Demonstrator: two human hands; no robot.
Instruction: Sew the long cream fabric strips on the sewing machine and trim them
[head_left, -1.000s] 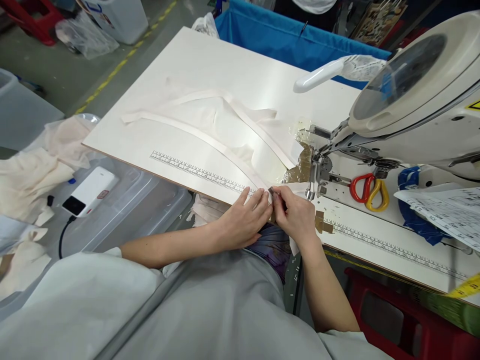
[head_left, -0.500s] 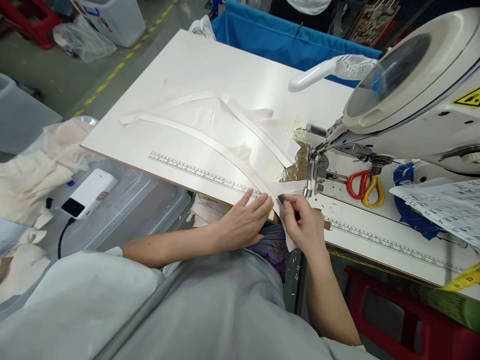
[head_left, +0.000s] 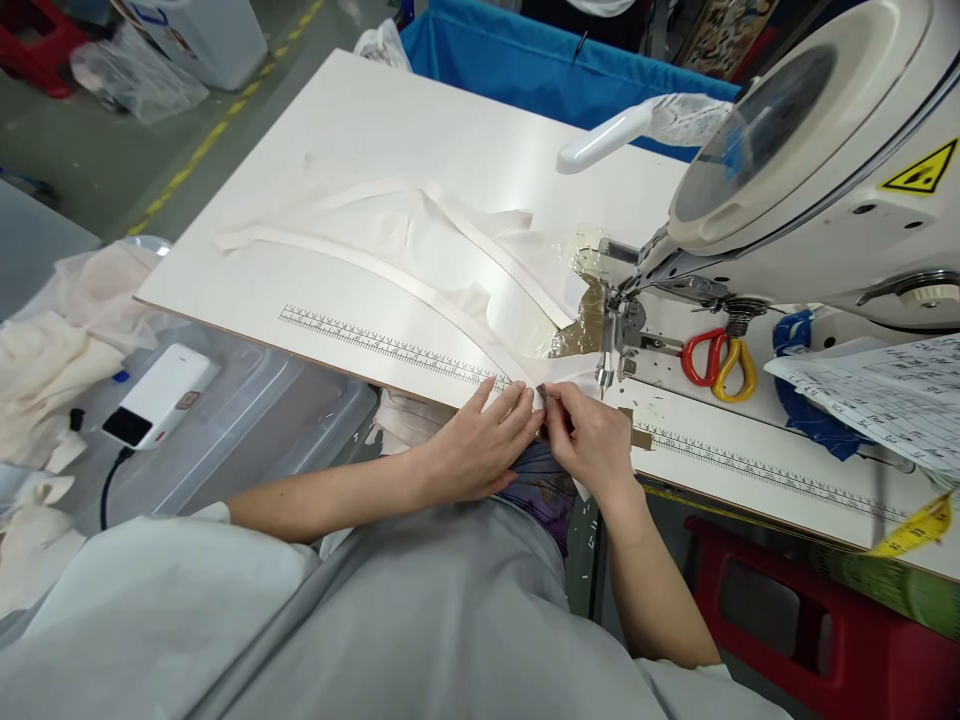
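A pale pink fabric piece (head_left: 442, 235) with a band along its curved edges lies across the white sewing table (head_left: 352, 120). My left hand (head_left: 484, 440) rests flat, fingers stretched out, at the table's front edge, its fingertips on the fabric band. Close to its right, my right hand (head_left: 589, 435) pinches a small dark flat piece (head_left: 541, 391) between thumb and index finger, right at the band. The kind of this piece is too small to make out. Just beyond the right hand stands the presser foot (head_left: 604, 372) of the sewing machine (head_left: 817, 180), with fabric reaching to it.
Red-and-yellow-handled scissors (head_left: 720, 365) lie by the machine, near a blue cloth (head_left: 814, 420) and a printed sheet (head_left: 892, 400). A yellow tape measure (head_left: 911, 530) hangs at the right edge. Left are a clear plastic bin (head_left: 247, 410) and a white device (head_left: 161, 395) with a cable.
My right hand has moved left with the small dark piece, up to my left fingertips. The left hand stays flat on the fabric. The whole view has shifted slightly.
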